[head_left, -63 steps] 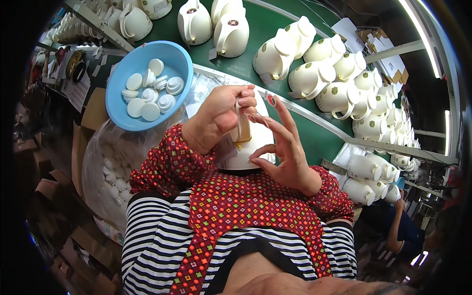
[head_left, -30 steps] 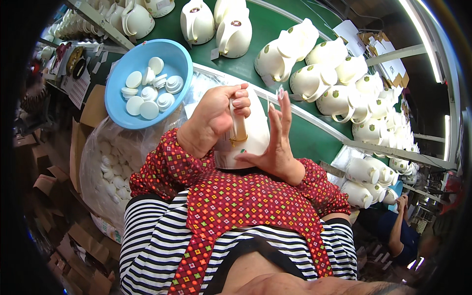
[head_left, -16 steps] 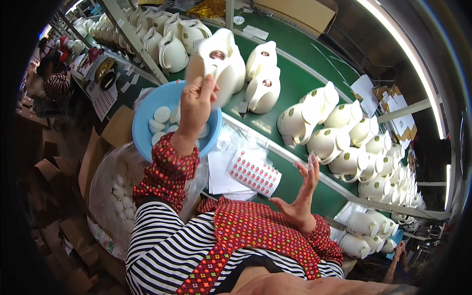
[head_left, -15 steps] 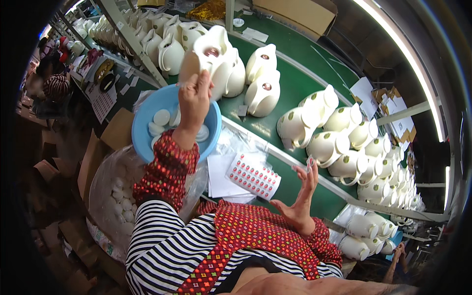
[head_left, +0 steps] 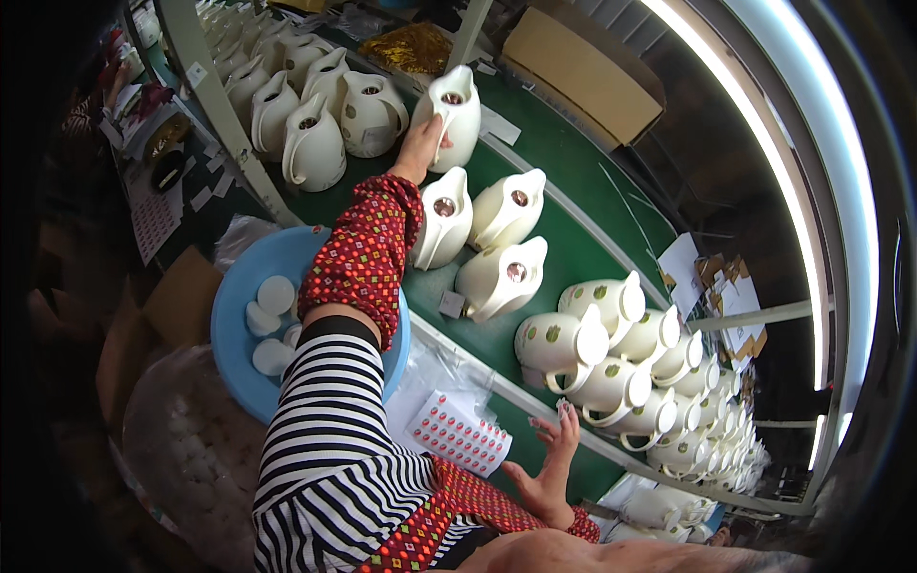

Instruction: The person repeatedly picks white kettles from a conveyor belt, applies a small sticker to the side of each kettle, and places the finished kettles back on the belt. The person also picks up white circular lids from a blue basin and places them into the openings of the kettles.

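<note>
My left hand (head_left: 421, 150) stretches far forward, fingers wrapped round the handle side of a cream vacuum jug (head_left: 456, 129). That jug is upright and lidless, with a shiny reddish inner mouth. Close by stand similar open jugs, one cream jug (head_left: 443, 218) nearer me and another pair to its right. My right hand (head_left: 546, 470) hovers palm up near the belt's front edge, fingers spread; something small and pale shows at a fingertip. Beside it lies a white sheet of small red stickers (head_left: 460, 433).
A blue basin (head_left: 232, 329) with white round lids sits under my left arm. Many jugs lie on their sides along the green belt (head_left: 573, 253) at right; upright jugs (head_left: 313, 153) fill the far left. A metal post (head_left: 215, 105) rises there. A cardboard box (head_left: 583, 81) stands behind.
My left hand has carried the jug farther out, past the others, and it now stands more upright. My right hand stays spread near the stickers. The whole view has shifted.
</note>
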Demonstrator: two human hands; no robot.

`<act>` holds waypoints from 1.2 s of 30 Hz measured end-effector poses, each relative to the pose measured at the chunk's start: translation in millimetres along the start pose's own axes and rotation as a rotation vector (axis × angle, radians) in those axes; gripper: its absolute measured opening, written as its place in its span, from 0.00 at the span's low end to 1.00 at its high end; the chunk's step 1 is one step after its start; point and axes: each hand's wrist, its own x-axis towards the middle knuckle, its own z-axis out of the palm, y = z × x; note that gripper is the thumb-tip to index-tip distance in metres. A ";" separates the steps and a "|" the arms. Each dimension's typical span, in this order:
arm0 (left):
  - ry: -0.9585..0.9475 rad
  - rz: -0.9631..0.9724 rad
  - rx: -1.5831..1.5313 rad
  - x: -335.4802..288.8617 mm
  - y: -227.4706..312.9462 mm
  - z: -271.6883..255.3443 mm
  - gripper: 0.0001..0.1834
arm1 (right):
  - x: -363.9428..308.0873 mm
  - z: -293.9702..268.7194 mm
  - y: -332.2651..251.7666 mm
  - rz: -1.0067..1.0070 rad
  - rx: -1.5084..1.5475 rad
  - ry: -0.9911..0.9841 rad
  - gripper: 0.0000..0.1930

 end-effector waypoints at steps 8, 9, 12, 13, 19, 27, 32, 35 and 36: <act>-0.217 -0.199 0.115 0.0 -71.7 -14.9 0.29 | 40.2 19.9 6.7 0.029 -0.006 -0.102 0.60; -0.213 -0.129 0.290 -0.3 -71.7 -21.7 0.29 | 45.5 22.6 5.6 0.029 0.016 -0.114 0.60; 0.156 0.228 0.863 -10.0 -49.1 -38.1 0.24 | 54.3 25.9 9.9 0.020 0.034 -0.138 0.60; 0.492 0.361 0.936 -22.1 -35.2 -39.9 0.32 | 54.5 25.7 10.2 0.019 0.030 -0.128 0.59; 1.049 -0.150 1.064 -14.2 21.4 -171.0 0.33 | 46.2 20.6 7.3 0.004 0.082 -0.081 0.59; 0.608 0.096 0.599 -20.0 19.6 -192.0 0.17 | 31.0 3.4 -5.8 -0.174 0.036 -0.045 0.59; 0.028 0.139 0.131 -125.8 120.6 -101.9 0.11 | 19.0 -18.1 -31.8 -0.150 0.287 -0.018 0.56; -0.215 0.108 0.015 -216.7 197.6 -43.2 0.11 | 22.6 -32.6 -60.0 -0.279 0.244 -0.039 0.54; -0.263 0.067 -0.037 -244.5 210.2 -25.3 0.12 | 20.7 -36.4 -66.9 -0.311 0.242 -0.047 0.53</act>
